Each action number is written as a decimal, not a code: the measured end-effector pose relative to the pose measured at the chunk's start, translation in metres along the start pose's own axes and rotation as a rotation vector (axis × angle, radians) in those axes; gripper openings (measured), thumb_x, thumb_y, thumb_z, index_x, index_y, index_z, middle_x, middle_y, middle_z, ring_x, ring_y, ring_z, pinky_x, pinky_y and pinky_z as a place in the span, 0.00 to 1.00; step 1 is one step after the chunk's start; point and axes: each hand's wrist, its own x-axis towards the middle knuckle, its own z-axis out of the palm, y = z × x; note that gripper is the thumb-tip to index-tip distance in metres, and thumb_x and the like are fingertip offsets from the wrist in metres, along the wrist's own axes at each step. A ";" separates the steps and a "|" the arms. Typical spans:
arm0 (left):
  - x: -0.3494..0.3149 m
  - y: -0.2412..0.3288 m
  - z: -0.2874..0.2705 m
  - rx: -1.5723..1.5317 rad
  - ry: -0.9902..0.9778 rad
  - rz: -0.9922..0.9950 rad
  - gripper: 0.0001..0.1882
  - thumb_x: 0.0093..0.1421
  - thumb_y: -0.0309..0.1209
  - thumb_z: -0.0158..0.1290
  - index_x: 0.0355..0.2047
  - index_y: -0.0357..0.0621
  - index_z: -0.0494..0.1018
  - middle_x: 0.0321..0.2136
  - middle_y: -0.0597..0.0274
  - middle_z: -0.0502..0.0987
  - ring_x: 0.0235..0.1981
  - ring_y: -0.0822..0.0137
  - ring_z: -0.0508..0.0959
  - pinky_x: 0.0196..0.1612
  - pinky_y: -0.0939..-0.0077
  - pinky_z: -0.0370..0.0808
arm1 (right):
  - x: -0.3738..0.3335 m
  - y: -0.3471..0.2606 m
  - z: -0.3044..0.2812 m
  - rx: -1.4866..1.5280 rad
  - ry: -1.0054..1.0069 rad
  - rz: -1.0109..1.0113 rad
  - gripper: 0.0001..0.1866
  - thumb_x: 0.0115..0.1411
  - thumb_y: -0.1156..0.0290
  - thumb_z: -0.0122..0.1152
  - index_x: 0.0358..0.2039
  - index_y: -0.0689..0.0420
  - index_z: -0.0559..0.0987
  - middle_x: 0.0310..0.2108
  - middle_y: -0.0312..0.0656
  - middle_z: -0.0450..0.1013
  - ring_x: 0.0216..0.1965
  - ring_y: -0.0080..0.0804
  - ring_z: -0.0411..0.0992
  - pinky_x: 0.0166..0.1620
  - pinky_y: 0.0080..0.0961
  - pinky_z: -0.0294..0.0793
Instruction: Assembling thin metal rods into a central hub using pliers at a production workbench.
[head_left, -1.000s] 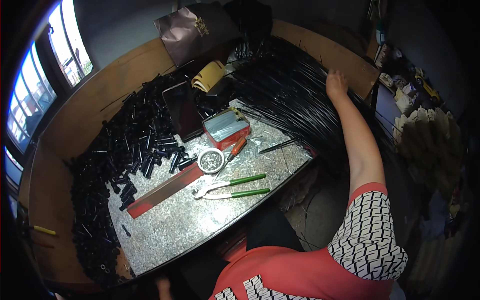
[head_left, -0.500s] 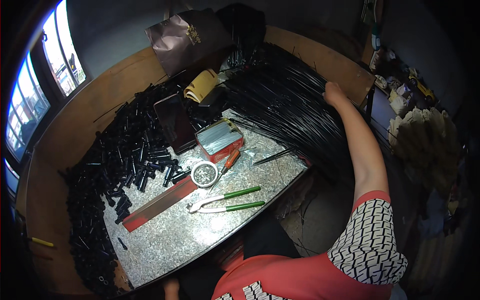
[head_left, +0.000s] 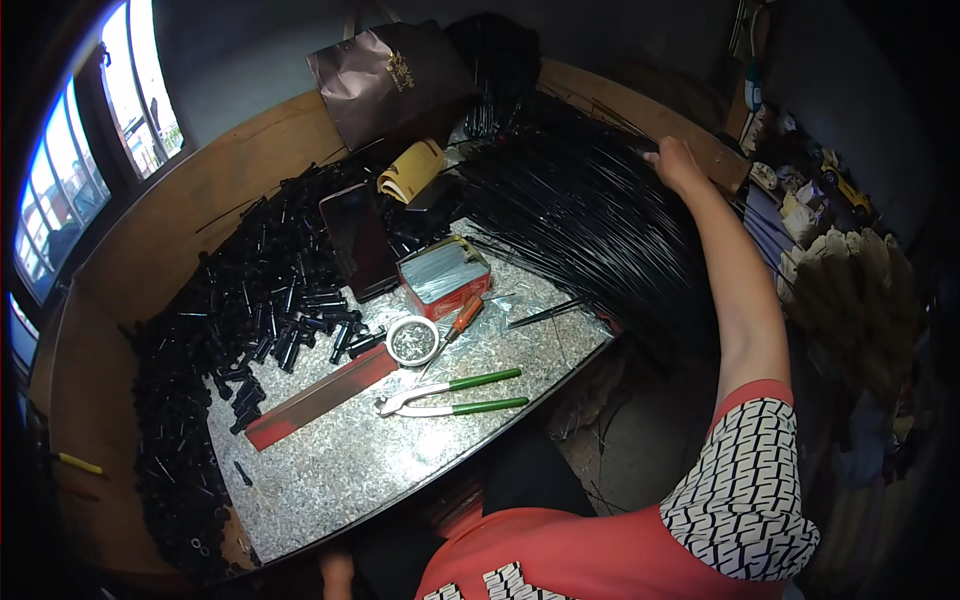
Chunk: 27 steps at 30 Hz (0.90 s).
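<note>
My right arm (head_left: 745, 290) stretches out to the far right. There my right hand (head_left: 676, 166) is closed at the far edge of a large pile of thin black rods (head_left: 590, 190), and its fingers seem to grip some of them; the exact hold is hard to see. Only a bit of what seems to be my left hand or wrist (head_left: 338, 572) shows at the lower edge, below the table, with its fingers hidden. Nearest to me on the speckled tabletop (head_left: 350, 500) lie pincers (head_left: 455, 392) with green handles.
Short black tubular parts (head_left: 270, 280) heap along the left. Mid-table are a red box of pale thin strips (head_left: 445, 275), a white bowl of small metal bits (head_left: 412, 342), an orange-handled screwdriver (head_left: 466, 316), a red bar (head_left: 320, 398) and a phone (head_left: 356, 240). A wooden rim (head_left: 95, 300) curves behind.
My right hand has moved slightly farther away along the rod pile's edge, and the rods near it have shifted and bowed. The whole view has tilted a little.
</note>
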 end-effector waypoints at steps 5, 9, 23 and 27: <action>-0.005 0.008 -0.008 0.047 0.112 0.055 0.20 0.56 0.31 0.45 0.47 0.38 0.74 0.49 0.43 0.73 0.49 0.48 0.73 0.55 0.56 0.68 | 0.002 -0.016 -0.030 -0.304 -0.151 -0.141 0.15 0.57 0.69 0.61 0.39 0.68 0.76 0.46 0.61 0.71 0.49 0.56 0.70 0.51 0.43 0.71; -0.011 0.008 -0.007 0.030 0.213 0.082 0.19 0.56 0.31 0.46 0.46 0.37 0.74 0.45 0.43 0.75 0.45 0.47 0.75 0.51 0.56 0.71 | 0.005 -0.014 -0.061 -0.481 0.235 -0.265 0.10 0.55 0.77 0.51 0.36 0.62 0.80 0.39 0.53 0.76 0.43 0.50 0.75 0.43 0.41 0.76; -0.036 0.032 -0.052 -0.248 0.306 0.060 0.16 0.58 0.30 0.47 0.44 0.34 0.73 0.44 0.40 0.74 0.45 0.42 0.73 0.51 0.53 0.69 | 0.017 -0.014 -0.148 -0.696 0.283 -0.250 0.09 0.57 0.76 0.52 0.36 0.62 0.79 0.41 0.51 0.76 0.44 0.49 0.75 0.42 0.43 0.77; -0.055 0.058 -0.102 -0.318 0.121 -0.058 0.16 0.60 0.33 0.48 0.43 0.34 0.72 0.45 0.38 0.73 0.48 0.41 0.71 0.52 0.53 0.68 | 0.035 0.003 -0.140 -0.435 0.468 -0.396 0.08 0.58 0.71 0.54 0.33 0.64 0.76 0.34 0.51 0.76 0.36 0.47 0.76 0.35 0.38 0.76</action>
